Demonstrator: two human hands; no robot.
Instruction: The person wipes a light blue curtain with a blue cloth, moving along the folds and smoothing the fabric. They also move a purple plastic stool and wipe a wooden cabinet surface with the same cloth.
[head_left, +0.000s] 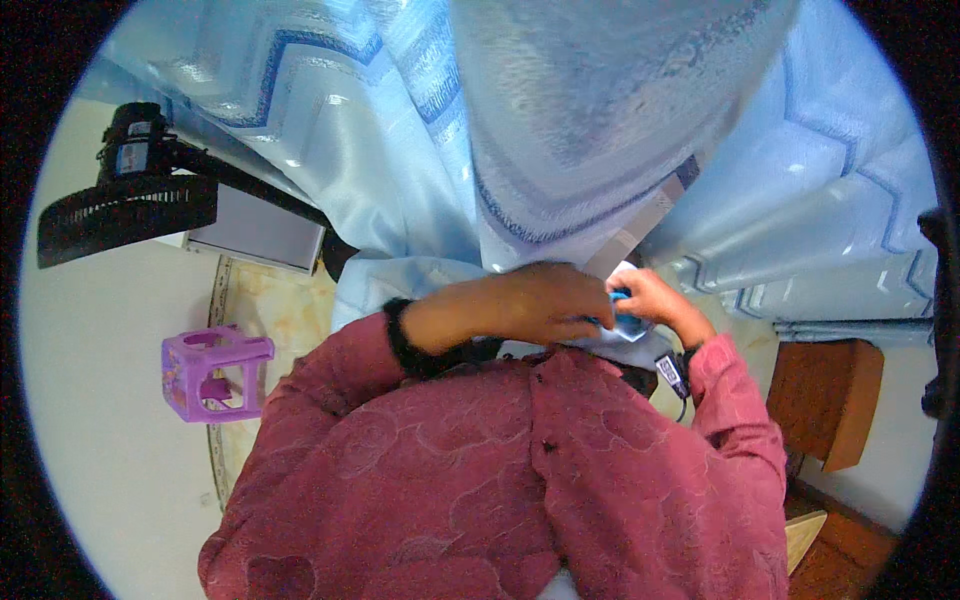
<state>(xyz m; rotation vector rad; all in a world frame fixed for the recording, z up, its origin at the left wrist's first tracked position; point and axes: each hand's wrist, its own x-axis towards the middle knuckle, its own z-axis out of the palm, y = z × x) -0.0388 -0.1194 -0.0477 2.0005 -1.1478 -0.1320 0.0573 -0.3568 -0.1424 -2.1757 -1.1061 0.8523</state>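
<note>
A blue and white patterned curtain (405, 157) spreads before me and reaches down to my lap. My left hand (525, 304) bends over its lower part, back of the hand upward, with the fingertips near a small bright blue item (621, 295). Fingers and thumb of my right hand (643, 294) are closed on that blue item from the other side; its kind cannot be told. Below it lies a folded bit of pale fabric (630, 330). A grey-beige strip (637, 229) runs up the curtain from the right hand.
On the left are a black fan (127, 214) and a purple plastic stool (217, 375). A labelled black device (672, 375) with a cord hangs by my right wrist. At the right stands a brown wooden piece of furniture (817, 397). Curtain folds continue along the right.
</note>
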